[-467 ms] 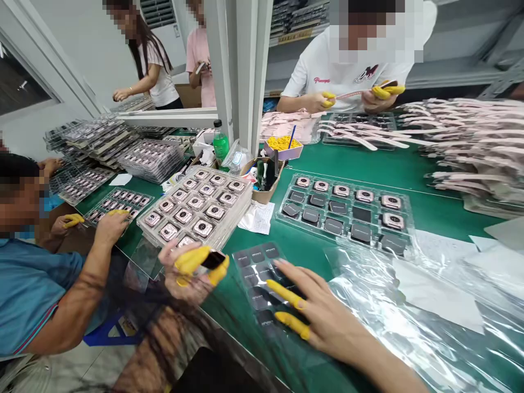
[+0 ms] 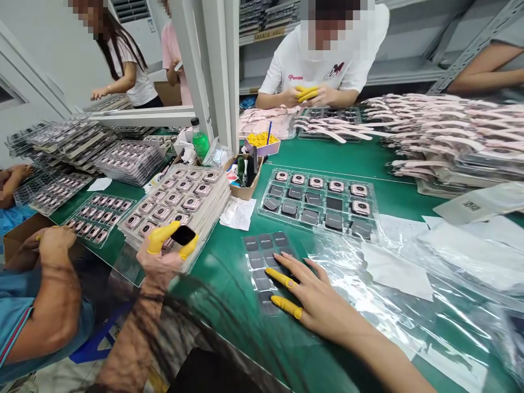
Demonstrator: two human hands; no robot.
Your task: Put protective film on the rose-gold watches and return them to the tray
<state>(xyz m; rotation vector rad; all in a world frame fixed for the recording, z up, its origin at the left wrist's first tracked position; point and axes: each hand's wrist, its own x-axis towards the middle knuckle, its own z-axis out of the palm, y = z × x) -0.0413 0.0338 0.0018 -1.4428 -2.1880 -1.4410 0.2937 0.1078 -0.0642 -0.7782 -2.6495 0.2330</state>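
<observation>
Your left hand [image 2: 159, 256] pinches a glossy black square watch piece [image 2: 183, 235] between yellow finger cots [image 2: 160, 237], just above the stacked clear trays of rose-gold watch cases [image 2: 216, 191]. Your right hand [image 2: 315, 295] lies open, its fingers spread over a clear tray of matte black pads [image 2: 244, 240] on the green bench [image 2: 229, 311], beside crumpled plastic film [image 2: 429, 316].

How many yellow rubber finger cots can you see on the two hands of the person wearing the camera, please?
4: a yellow rubber finger cot and another on the left hand, which grips a black-faced watch; two more on the right hand. The left hand's curled fingers may hide others.
</observation>
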